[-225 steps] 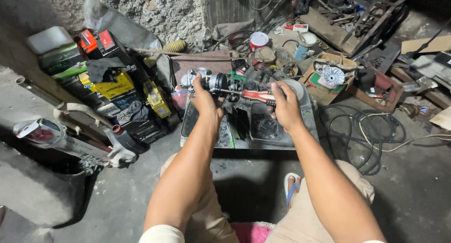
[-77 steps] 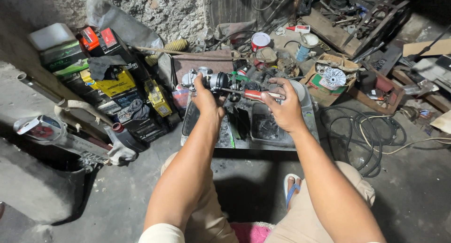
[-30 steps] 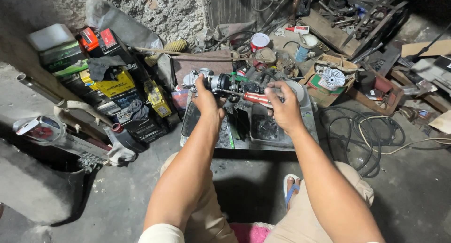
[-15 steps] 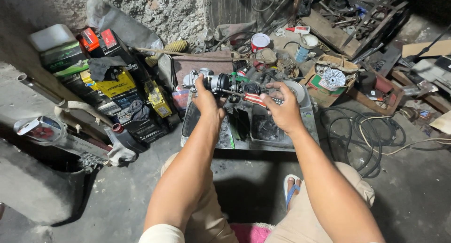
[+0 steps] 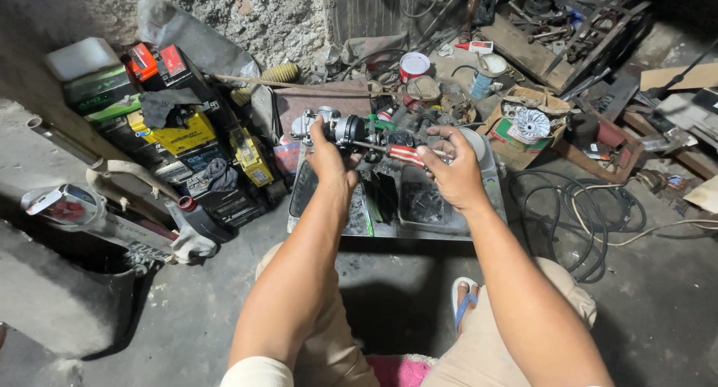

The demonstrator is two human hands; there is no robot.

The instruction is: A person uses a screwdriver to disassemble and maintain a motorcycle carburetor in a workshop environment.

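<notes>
left hand [image 5: 330, 161] clenched around metal part [image 5: 345, 128], held above tray [image 5: 396, 221] | right hand [image 5: 452, 176] gripping red-handled screwdriver [image 5: 407, 156], tip toward the part at 9 o'clock | batteries [image 5: 172, 129] stacked well off at 9 o'clock | red-white can [image 5: 413, 65] at 12 | cables [image 5: 580, 215] coiled at 3 o'clock

— Where do we look from?
— We have a single view, worn on the head, looking steeply down and forward along both forearms. The left hand [image 5: 329, 159] and right hand [image 5: 452, 174] sit just above the middle of the picture, at arm's length.
— How near?
— Near enough to see fingers; our knees fill the bottom edge. Beyond the hands we reach the rough wall [image 5: 254, 17].
— Any shared ground?
— None; one camera only.
</notes>
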